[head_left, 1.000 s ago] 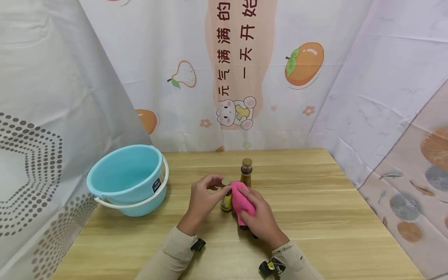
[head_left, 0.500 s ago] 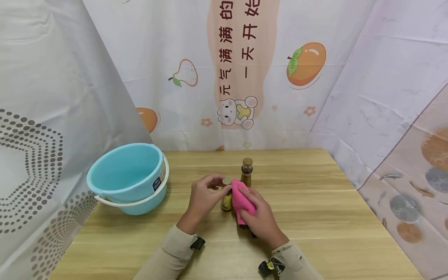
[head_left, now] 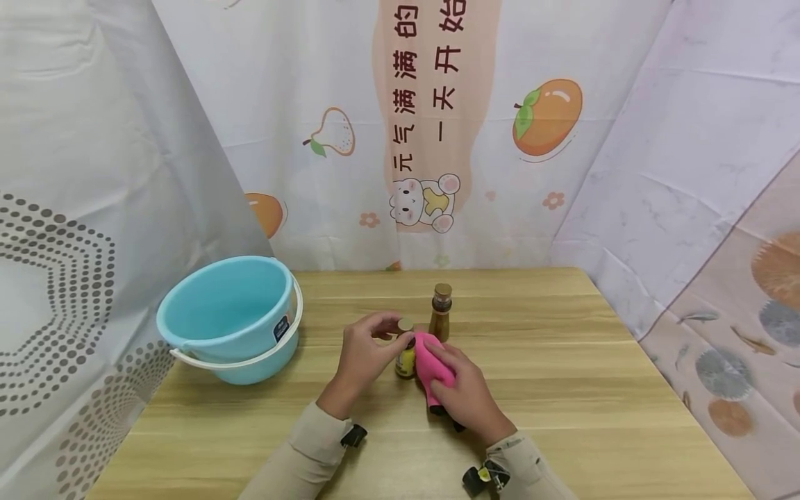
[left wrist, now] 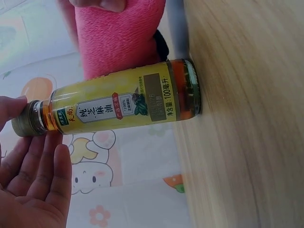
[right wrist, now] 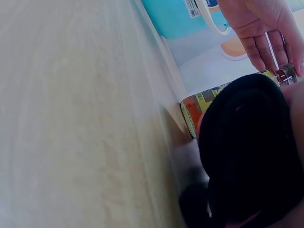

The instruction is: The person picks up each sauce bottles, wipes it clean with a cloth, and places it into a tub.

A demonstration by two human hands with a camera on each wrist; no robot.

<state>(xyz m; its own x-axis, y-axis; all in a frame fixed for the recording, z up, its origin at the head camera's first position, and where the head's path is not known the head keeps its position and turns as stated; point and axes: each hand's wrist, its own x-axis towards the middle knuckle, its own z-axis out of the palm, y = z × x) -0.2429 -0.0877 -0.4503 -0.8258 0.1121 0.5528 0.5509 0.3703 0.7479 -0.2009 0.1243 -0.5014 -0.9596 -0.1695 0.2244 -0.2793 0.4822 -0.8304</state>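
Observation:
A small sesame oil bottle [left wrist: 114, 102] with a yellow label stands upright on the table. My left hand [head_left: 364, 354] pinches its gold cap [left wrist: 23, 121] between thumb and fingers, as the left wrist view shows. In my right hand [head_left: 467, 389] is a pink plush cloth [head_left: 428, 368] with black parts at its lower end, gripped against the right side of the bottle. The black part [right wrist: 247, 152] fills much of the right wrist view and hides most of the bottle [right wrist: 190, 114] there.
Just behind the cloth stands a second bottle [head_left: 440, 316] with a gold cap and amber contents. A light blue bucket [head_left: 250, 375] with a white handle sits at the left of the wooden table [head_left: 562, 347]. Printed curtains [head_left: 487, 236] hang behind the table's back edge.
My right hand and the pink cloth have slid slightly down the bottle, showing more of the second bottle behind. My left hand keeps its pinch on the cap.

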